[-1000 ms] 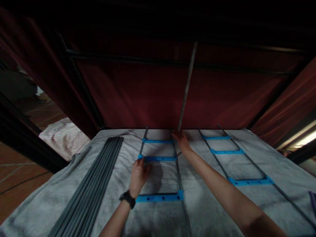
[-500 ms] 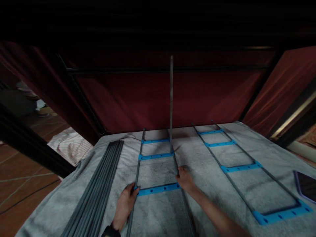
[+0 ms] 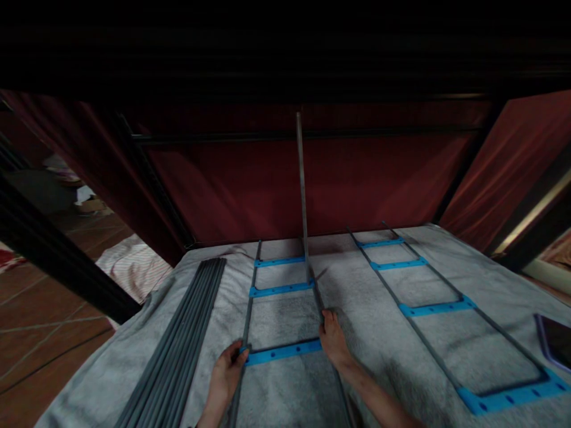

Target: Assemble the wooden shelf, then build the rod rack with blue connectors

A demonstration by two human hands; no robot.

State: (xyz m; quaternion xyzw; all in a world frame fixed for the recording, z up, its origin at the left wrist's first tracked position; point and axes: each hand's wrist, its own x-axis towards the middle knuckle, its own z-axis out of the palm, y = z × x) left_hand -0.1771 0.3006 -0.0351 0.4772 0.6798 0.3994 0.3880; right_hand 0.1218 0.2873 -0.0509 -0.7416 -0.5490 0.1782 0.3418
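A ladder-like frame of two thin grey rods and blue crossbars lies on a grey cloth (image 3: 366, 351). My left hand (image 3: 226, 374) is closed round the left rod where the nearest blue crossbar (image 3: 283, 352) meets it. My right hand (image 3: 332, 339) grips the right rod (image 3: 317, 294) at the other end of that crossbar. Farther up are two more blue crossbars (image 3: 280, 289). A single grey rod (image 3: 302, 190) rises almost upright from the middle crossbar's right end.
A second frame with blue crossbars (image 3: 437, 308) lies to the right. A bundle of several grey rods (image 3: 178, 345) lies along the cloth's left side. A dark phone or tablet (image 3: 555, 339) rests at the right edge. Red curtains (image 3: 285, 184) hang behind.
Both hands moved from the far crossbars toward me to the nearest crossbar. The upright rod went from leaning right to nearly vertical. The view shifted slightly.
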